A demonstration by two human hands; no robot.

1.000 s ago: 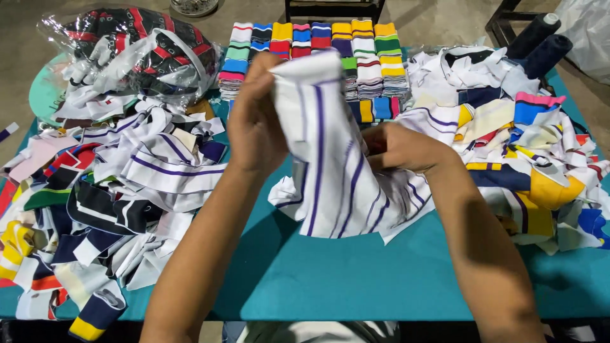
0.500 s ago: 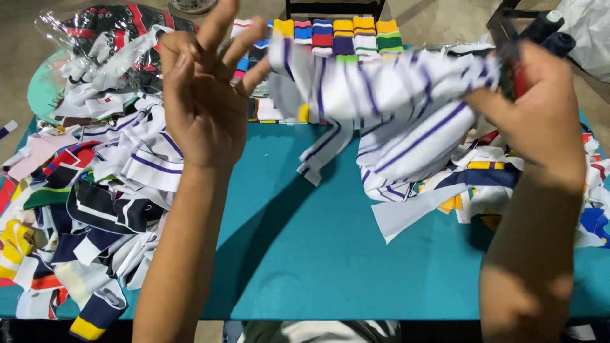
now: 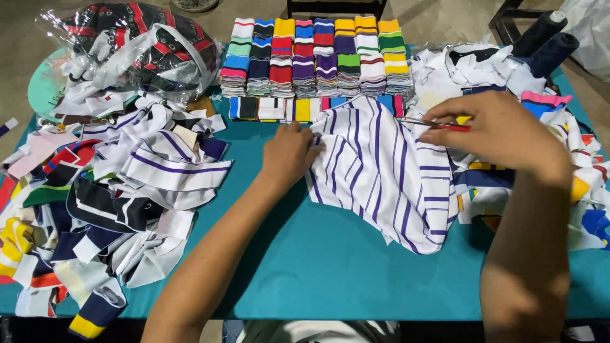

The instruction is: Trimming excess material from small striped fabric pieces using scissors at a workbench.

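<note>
- Forearms are seen reaching up from the bottom edge over the teal table (image 3: 318, 267); the elbows are cut off by the frame.
- White cloth with purple stripes (image 3: 387, 171) is spread at the table's middle, between the two hands.
- Left hand (image 3: 289, 152) is laid on the cloth's left edge, fingers curled down onto the fabric; the fingertips are hidden.
- Right hand (image 3: 502, 133) is closed around small red-handled scissors (image 3: 438, 125) above the cloth's upper right edge; the blades can hardly be made out.
- Folded striped collars (image 3: 314, 57) are stacked behind the cloth, near the far edge.
</note>
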